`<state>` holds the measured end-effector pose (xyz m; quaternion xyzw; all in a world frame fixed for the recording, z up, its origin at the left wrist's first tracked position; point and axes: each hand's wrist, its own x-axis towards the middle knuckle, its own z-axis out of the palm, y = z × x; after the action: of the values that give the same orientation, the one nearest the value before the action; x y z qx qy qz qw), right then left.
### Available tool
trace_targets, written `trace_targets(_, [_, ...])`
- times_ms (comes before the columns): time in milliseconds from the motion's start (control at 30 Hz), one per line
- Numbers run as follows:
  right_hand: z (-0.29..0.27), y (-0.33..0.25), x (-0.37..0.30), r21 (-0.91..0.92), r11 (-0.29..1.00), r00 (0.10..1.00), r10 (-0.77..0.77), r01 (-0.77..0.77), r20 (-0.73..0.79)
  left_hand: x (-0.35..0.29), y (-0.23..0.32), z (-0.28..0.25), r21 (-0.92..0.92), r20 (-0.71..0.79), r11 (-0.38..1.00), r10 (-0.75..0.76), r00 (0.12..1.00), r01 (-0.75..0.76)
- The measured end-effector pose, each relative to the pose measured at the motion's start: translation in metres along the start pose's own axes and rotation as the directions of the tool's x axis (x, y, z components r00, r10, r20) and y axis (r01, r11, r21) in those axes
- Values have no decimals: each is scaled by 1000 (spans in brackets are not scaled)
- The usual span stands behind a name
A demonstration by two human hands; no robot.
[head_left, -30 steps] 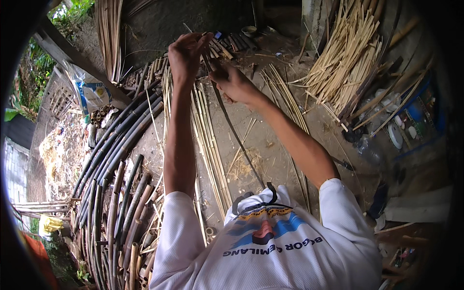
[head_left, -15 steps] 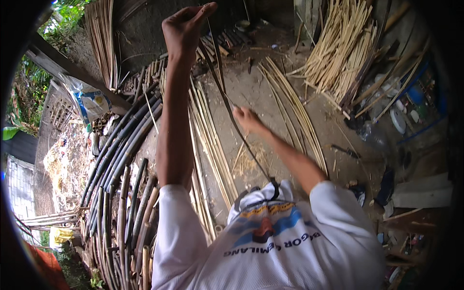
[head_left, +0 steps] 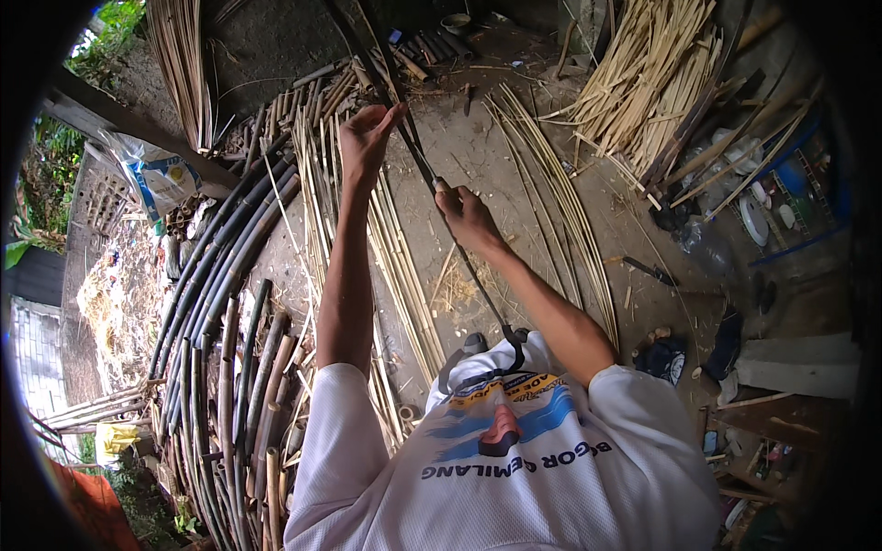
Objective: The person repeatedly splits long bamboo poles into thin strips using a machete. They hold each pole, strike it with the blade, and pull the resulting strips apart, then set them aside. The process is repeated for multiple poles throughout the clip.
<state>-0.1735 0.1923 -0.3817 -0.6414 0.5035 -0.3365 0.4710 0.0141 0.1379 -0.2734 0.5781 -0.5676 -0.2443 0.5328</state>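
A long dark bamboo strip (head_left: 471,274) slants from the top of the view down to my waist. In its upper part it is parted into two lengths, the thinner one (head_left: 378,48) running beside the wider one. My left hand (head_left: 366,147) is closed, thumb and fingers pinching the thinner length. Lower down, my right hand (head_left: 469,220) is wrapped around what looks like a small knife (head_left: 439,184), held against the strip just below where it parts. Its blade is mostly hidden by the strip. The strip's lower end rests against the front of my white shirt.
Pale split bamboo strips (head_left: 404,275) lie on the ground beneath my arms, with more (head_left: 560,202) to the right. Dark bamboo poles (head_left: 243,230) are stacked at left. A heap of pale slats (head_left: 648,83) stands far right, near a blue-edged crate (head_left: 795,197).
My left hand has come down from the top edge toward my right hand. The right hand has shifted slightly, staying at the strip, whose parted upper lengths now reach past the left hand.
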Motion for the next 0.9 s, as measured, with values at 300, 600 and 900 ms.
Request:
trace_targets(300, [9, -2, -49, 773, 583, 964, 72, -248, 255, -29, 10, 45, -337, -143, 931, 100, 985, -143])
trace_targets(600, [8, 27, -47, 298, 921, 952, -183, 253, -245, -37, 58, 65, -549, -96, 822, 117, 989, -150])
trace_targets(900, [111, 163, -10, 757, 429, 818, 524, -492, 235, -16, 35, 32, -415, -2, 910, 28, 1000, -27])
